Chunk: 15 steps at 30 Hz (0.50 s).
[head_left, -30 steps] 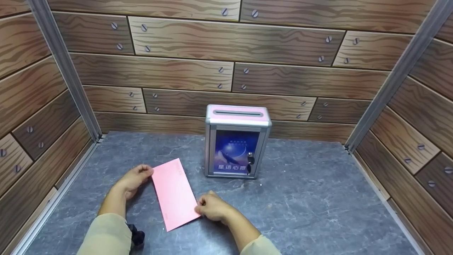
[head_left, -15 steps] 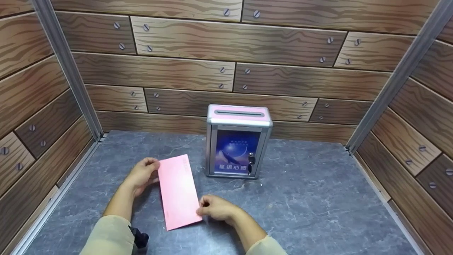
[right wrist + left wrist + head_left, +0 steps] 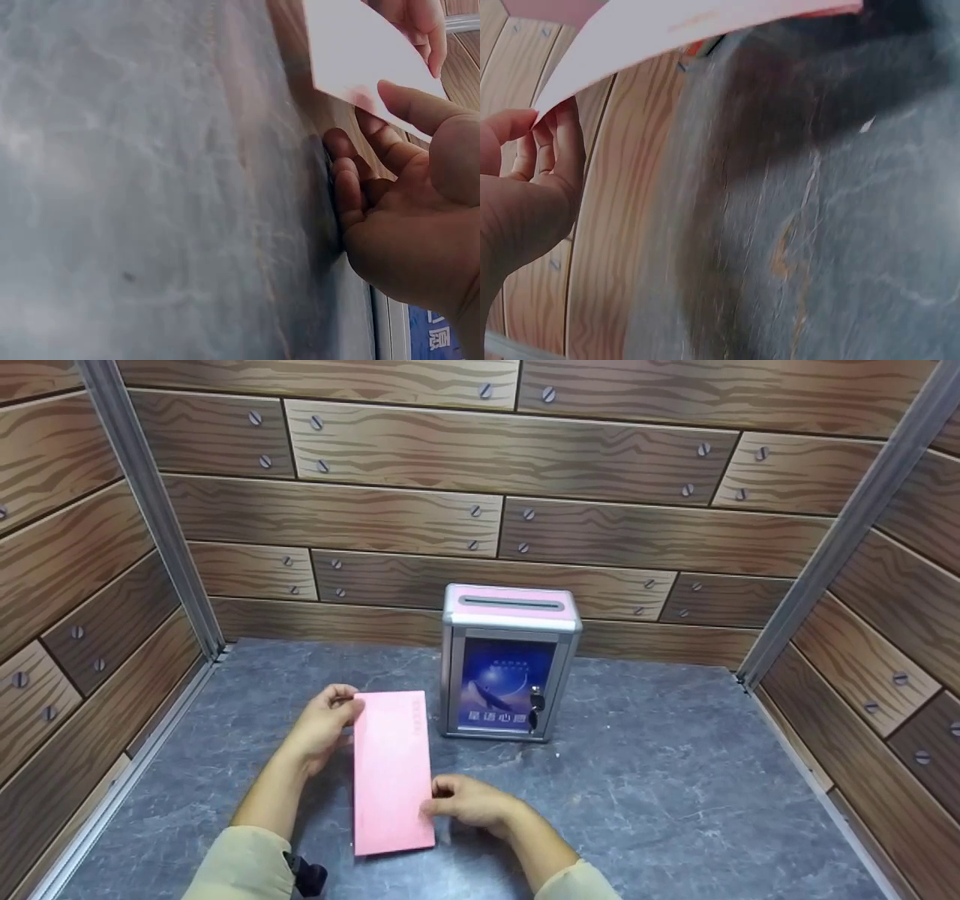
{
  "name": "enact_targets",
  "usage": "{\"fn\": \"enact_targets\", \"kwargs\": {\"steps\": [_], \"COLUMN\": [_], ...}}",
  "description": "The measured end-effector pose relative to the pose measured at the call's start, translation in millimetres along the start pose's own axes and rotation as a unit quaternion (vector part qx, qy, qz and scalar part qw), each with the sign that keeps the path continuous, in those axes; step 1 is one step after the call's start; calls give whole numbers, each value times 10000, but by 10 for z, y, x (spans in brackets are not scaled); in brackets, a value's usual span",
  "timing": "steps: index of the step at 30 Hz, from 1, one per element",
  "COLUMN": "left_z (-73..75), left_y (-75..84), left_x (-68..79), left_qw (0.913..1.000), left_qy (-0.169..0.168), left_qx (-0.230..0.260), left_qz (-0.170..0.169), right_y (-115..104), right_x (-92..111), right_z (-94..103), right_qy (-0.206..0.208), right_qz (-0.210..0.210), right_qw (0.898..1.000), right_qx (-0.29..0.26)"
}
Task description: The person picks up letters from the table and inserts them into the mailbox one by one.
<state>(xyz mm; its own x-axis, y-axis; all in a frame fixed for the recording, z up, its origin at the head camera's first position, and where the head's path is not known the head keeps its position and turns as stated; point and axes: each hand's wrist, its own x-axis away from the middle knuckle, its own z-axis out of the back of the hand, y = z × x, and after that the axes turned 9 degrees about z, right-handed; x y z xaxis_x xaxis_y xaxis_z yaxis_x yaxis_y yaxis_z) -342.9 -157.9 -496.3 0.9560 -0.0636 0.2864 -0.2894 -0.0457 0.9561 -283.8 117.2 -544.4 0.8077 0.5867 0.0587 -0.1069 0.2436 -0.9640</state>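
Observation:
A long pink envelope (image 3: pixel 391 772) is held between both hands, above the table in front of the metal box. My left hand (image 3: pixel 321 729) pinches its upper left corner; in the left wrist view the thumb and fingers of that hand (image 3: pixel 544 172) grip the bent edge. Near the lower right edge, my right hand (image 3: pixel 474 804) pinches it with thumb on top and fingers beneath, as the right wrist view of the envelope (image 3: pixel 367 60) also shows. Just behind and to the right stands a silver-framed box (image 3: pixel 510 664) with a slot (image 3: pixel 511 604) in its pink top.
Keys (image 3: pixel 535 709) hang from the lock on the box's front door. The table (image 3: pixel 660 780) has a grey marbled surface. Wood-patterned walls (image 3: pixel 405 517) enclose it at the back and both sides. A black device (image 3: pixel 307 876) sits at the left wrist.
The envelope has turned until its long side points nearly straight away from me, and it has shifted right. My left hand has moved right and slightly up with it; both hands keep their pinch.

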Motion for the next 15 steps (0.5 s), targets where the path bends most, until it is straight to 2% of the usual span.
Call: {"fn": "enact_targets", "kwargs": {"steps": [4,8,15], "left_z": [-97,-207,-476], "left_y": [-3,23,98], "left_x": [30,45,121], "left_qw": [9999,9999,9997], "left_qy": [-107,-101,-216], "left_qx": [98,42,89], "left_qz": [8,-23,-106], "right_y": [-6,-58,-225], "right_x": [-8,-17,-35], "right_z": [73,149,250], "right_qy": [205,676,1588], "right_qz": [-80,89,548], "right_qw": [9981,9903,9726], "right_qx": [-583,-1213,-1608]}}
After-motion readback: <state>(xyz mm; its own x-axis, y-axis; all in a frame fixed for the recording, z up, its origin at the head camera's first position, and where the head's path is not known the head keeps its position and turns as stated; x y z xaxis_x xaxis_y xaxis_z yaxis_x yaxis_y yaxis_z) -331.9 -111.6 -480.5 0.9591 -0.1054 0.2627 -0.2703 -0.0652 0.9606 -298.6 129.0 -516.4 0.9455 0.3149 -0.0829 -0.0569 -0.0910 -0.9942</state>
